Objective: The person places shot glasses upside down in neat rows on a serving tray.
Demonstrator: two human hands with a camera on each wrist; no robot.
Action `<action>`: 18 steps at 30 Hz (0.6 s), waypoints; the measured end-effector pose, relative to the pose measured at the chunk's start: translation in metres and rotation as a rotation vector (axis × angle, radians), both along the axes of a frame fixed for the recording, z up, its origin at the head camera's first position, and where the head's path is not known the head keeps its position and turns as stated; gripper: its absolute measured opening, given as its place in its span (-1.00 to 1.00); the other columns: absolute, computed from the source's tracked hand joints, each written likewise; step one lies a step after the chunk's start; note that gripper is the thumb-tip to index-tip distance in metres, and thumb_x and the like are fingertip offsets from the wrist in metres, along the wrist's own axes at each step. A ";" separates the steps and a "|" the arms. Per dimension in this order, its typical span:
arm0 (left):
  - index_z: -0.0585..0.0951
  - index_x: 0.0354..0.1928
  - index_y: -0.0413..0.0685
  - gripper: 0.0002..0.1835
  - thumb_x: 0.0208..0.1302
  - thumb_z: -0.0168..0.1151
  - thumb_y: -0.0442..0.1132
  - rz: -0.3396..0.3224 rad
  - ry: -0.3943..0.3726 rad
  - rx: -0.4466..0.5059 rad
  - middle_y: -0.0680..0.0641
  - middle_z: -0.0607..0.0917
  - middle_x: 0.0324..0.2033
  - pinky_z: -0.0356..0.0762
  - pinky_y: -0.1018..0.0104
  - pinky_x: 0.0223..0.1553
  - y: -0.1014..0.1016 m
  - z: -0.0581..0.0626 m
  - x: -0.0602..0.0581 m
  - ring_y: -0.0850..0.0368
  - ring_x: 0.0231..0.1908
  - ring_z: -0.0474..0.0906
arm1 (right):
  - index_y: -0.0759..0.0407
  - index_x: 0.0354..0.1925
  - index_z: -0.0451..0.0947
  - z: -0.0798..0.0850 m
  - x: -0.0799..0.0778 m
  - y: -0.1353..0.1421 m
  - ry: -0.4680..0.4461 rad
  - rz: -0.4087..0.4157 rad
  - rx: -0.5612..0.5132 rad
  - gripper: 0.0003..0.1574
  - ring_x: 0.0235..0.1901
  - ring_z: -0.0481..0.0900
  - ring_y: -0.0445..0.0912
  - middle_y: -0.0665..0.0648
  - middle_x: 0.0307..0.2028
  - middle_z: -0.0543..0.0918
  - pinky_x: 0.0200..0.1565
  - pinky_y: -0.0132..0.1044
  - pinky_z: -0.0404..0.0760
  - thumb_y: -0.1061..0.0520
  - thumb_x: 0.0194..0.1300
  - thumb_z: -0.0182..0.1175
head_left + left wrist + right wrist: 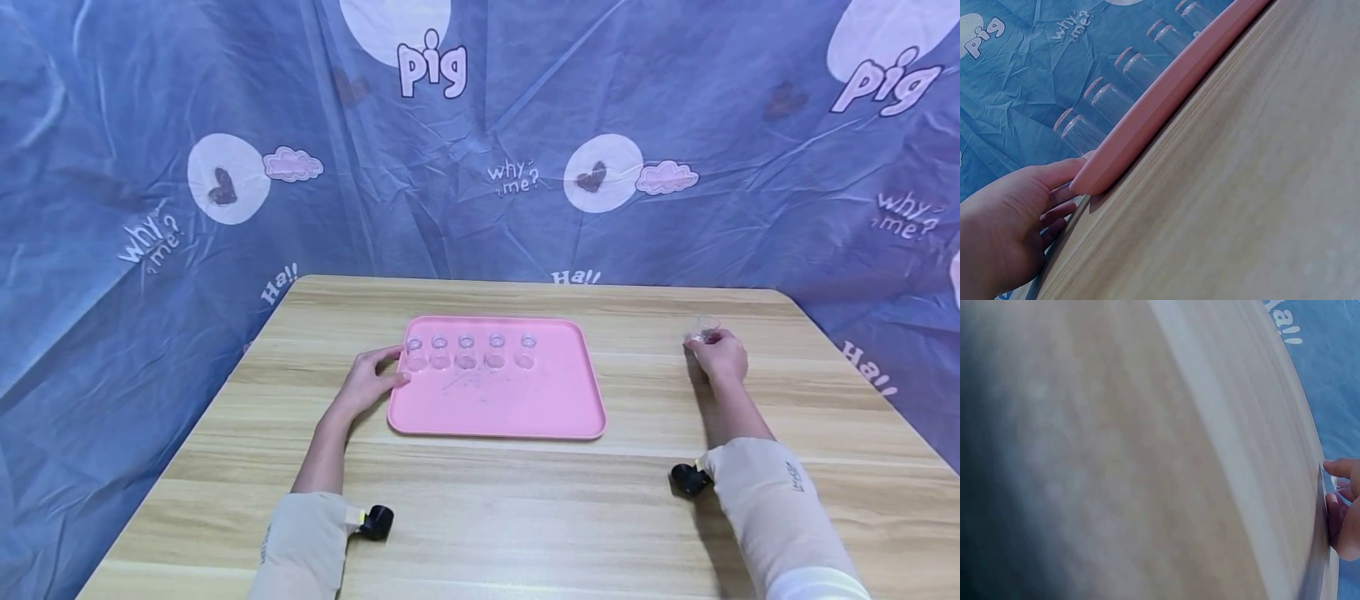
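Observation:
Near the far right of the table, my right hand (722, 357) pinches a small clear jar (705, 325) between thumb and fingers. Most of that jar is hidden by the fingers, and the right wrist view shows only a glint of it. On the left, my left hand (367, 382) holds the left edge of a pink tray (495, 423), thumb and fingers at its rim. Several clear jars stand upright in a row along the tray's back, among them a leftmost jar (1082, 134) close to the left fingertips.
The tray lies on a wood-grain table (510, 508). A blue printed curtain (495, 225) hangs behind the table's far edge. Small black cameras (377, 522) are strapped at the sleeves.

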State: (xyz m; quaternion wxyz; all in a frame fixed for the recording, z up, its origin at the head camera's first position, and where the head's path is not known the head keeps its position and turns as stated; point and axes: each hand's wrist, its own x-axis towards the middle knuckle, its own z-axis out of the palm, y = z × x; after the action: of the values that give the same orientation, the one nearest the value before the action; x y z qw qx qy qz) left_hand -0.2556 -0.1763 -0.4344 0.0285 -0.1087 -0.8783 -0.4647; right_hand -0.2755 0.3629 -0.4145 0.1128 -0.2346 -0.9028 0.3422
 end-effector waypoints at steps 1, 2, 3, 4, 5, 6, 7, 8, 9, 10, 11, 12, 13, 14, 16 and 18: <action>0.41 0.18 -0.29 -0.39 0.04 0.32 -0.32 0.000 0.003 -0.003 -0.29 0.48 0.08 -0.04 -0.05 0.25 0.000 0.000 0.000 -0.23 0.19 0.19 | 0.40 0.06 0.36 0.000 -0.001 0.000 -0.003 -0.005 0.000 -0.41 -0.05 0.38 0.27 0.40 -0.03 0.46 -0.09 0.02 0.34 -0.01 0.21 0.11; 0.41 0.18 -0.29 -0.39 0.05 0.32 -0.32 0.000 0.004 -0.004 -0.29 0.48 0.08 -0.04 -0.05 0.25 0.000 0.000 0.000 -0.23 0.19 0.19 | 0.39 0.06 0.36 0.000 -0.001 0.000 -0.006 -0.009 0.001 -0.41 -0.04 0.38 0.27 0.40 -0.02 0.46 -0.08 0.02 0.34 -0.01 0.21 0.11; 0.41 0.18 -0.29 -0.39 0.05 0.32 -0.32 0.002 0.004 -0.003 -0.29 0.48 0.07 -0.04 -0.05 0.25 0.000 0.000 0.000 -0.22 0.19 0.19 | 0.38 0.07 0.36 -0.001 -0.001 0.000 -0.010 -0.014 0.002 -0.41 -0.03 0.38 0.27 0.40 -0.02 0.46 -0.08 0.03 0.34 -0.01 0.21 0.11; 0.41 0.18 -0.29 -0.40 0.05 0.32 -0.32 0.002 0.002 -0.001 -0.29 0.49 0.07 -0.04 -0.05 0.26 0.000 0.000 0.000 -0.22 0.19 0.19 | 0.38 0.07 0.37 -0.001 -0.002 0.000 -0.012 -0.019 0.003 -0.41 -0.03 0.38 0.27 0.40 -0.01 0.46 -0.07 0.03 0.34 -0.01 0.21 0.11; 0.41 0.18 -0.29 -0.40 0.05 0.32 -0.32 0.001 0.002 0.003 -0.29 0.49 0.07 -0.03 -0.04 0.26 0.000 0.000 0.000 -0.22 0.19 0.20 | 0.37 0.08 0.37 -0.001 -0.002 -0.001 -0.013 -0.022 0.003 -0.41 -0.02 0.37 0.28 0.40 0.00 0.46 -0.06 0.03 0.34 -0.01 0.21 0.11; 0.41 0.18 -0.30 -0.40 0.05 0.31 -0.32 0.000 0.003 0.003 -0.29 0.49 0.07 -0.03 -0.05 0.25 0.000 0.000 0.000 -0.22 0.18 0.20 | 0.37 0.08 0.37 -0.001 -0.002 -0.001 -0.012 -0.027 0.002 -0.41 -0.02 0.37 0.28 0.40 0.00 0.46 -0.06 0.04 0.33 0.00 0.21 0.11; 0.41 0.18 -0.29 -0.40 0.06 0.31 -0.31 0.002 0.000 0.005 -0.29 0.49 0.07 -0.02 -0.04 0.25 0.000 0.000 -0.001 -0.22 0.19 0.20 | 0.37 0.08 0.37 -0.001 -0.003 0.000 -0.011 -0.029 0.003 -0.41 -0.01 0.37 0.28 0.40 0.00 0.46 -0.06 0.04 0.33 0.00 0.21 0.11; 0.41 0.18 -0.29 -0.40 0.06 0.32 -0.31 0.002 -0.001 0.012 -0.28 0.49 0.07 -0.01 -0.03 0.25 0.000 0.000 -0.001 -0.21 0.19 0.21 | 0.37 0.07 0.38 -0.001 -0.003 0.000 -0.008 -0.031 0.004 -0.42 -0.02 0.37 0.28 0.40 0.00 0.46 -0.06 0.04 0.34 0.00 0.21 0.11; 0.41 0.17 -0.30 -0.41 0.06 0.31 -0.31 -0.003 0.003 0.017 -0.29 0.49 0.07 0.02 -0.01 0.25 0.000 0.000 -0.001 -0.21 0.18 0.22 | 0.37 0.07 0.38 -0.001 -0.003 0.000 -0.005 -0.033 0.002 -0.42 -0.02 0.37 0.28 0.40 0.00 0.46 -0.07 0.03 0.34 0.00 0.21 0.11; 0.41 0.17 -0.31 -0.41 0.06 0.31 -0.32 -0.008 0.007 0.020 -0.29 0.50 0.06 0.04 0.00 0.25 0.000 -0.001 -0.002 -0.21 0.18 0.24 | 0.37 0.07 0.39 -0.001 -0.003 0.000 -0.002 -0.034 0.000 -0.42 -0.02 0.38 0.27 0.39 -0.01 0.46 -0.08 0.02 0.35 0.00 0.21 0.11; 0.41 0.17 -0.32 -0.42 0.06 0.31 -0.33 -0.011 0.010 0.023 -0.29 0.50 0.06 0.07 0.01 0.24 0.000 -0.001 -0.002 -0.20 0.17 0.25 | 0.36 0.07 0.39 -0.001 -0.003 0.001 0.003 -0.035 -0.004 -0.43 -0.02 0.38 0.26 0.39 -0.02 0.47 -0.10 0.00 0.35 0.01 0.21 0.12; 0.41 0.17 -0.32 -0.42 0.06 0.31 -0.32 -0.011 0.012 0.023 -0.29 0.50 0.06 0.08 0.02 0.24 0.000 -0.001 -0.002 -0.20 0.17 0.26 | 0.36 0.06 0.40 -0.002 -0.002 0.001 0.008 -0.035 -0.007 -0.43 -0.03 0.39 0.25 0.38 -0.03 0.48 -0.12 -0.02 0.36 0.01 0.20 0.12; 0.42 0.16 -0.32 -0.42 0.06 0.32 -0.33 -0.012 0.011 0.029 -0.29 0.50 0.06 0.11 0.03 0.23 0.000 -0.002 -0.002 -0.19 0.17 0.27 | 0.36 0.06 0.40 -0.002 -0.002 0.001 0.013 -0.035 -0.011 -0.44 -0.04 0.39 0.24 0.37 -0.05 0.48 -0.14 -0.04 0.36 0.01 0.20 0.13; 0.42 0.16 -0.33 -0.42 0.06 0.32 -0.34 -0.016 0.015 0.031 -0.30 0.50 0.06 0.13 0.04 0.22 0.000 -0.002 -0.002 -0.19 0.16 0.28 | 0.36 0.05 0.41 -0.002 -0.001 0.002 0.018 -0.033 -0.019 -0.44 -0.06 0.40 0.23 0.36 -0.07 0.49 -0.15 -0.06 0.36 0.01 0.19 0.13; 0.42 0.16 -0.33 -0.42 0.06 0.31 -0.34 -0.017 0.016 0.033 -0.30 0.50 0.06 0.14 0.04 0.22 0.000 -0.003 -0.002 -0.19 0.16 0.28 | 0.36 0.04 0.42 -0.001 0.000 0.002 0.023 -0.026 -0.029 -0.44 -0.08 0.41 0.21 0.33 -0.11 0.49 -0.18 -0.11 0.36 0.01 0.19 0.14; 0.42 0.16 -0.33 -0.43 0.07 0.31 -0.34 -0.019 0.016 0.033 -0.30 0.50 0.06 0.14 0.04 0.22 0.000 -0.003 -0.002 -0.19 0.16 0.28 | 0.36 0.03 0.42 0.000 0.001 0.002 0.017 -0.013 -0.037 -0.45 -0.11 0.41 0.18 0.31 -0.14 0.49 -0.19 -0.15 0.37 0.01 0.19 0.15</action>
State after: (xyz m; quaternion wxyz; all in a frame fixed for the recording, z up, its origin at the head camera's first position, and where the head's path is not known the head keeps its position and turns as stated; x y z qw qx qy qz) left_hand -0.2577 -0.1767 -0.4375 0.0329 -0.1201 -0.8691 -0.4786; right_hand -0.2746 0.3646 -0.4147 0.1185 -0.2397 -0.8938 0.3600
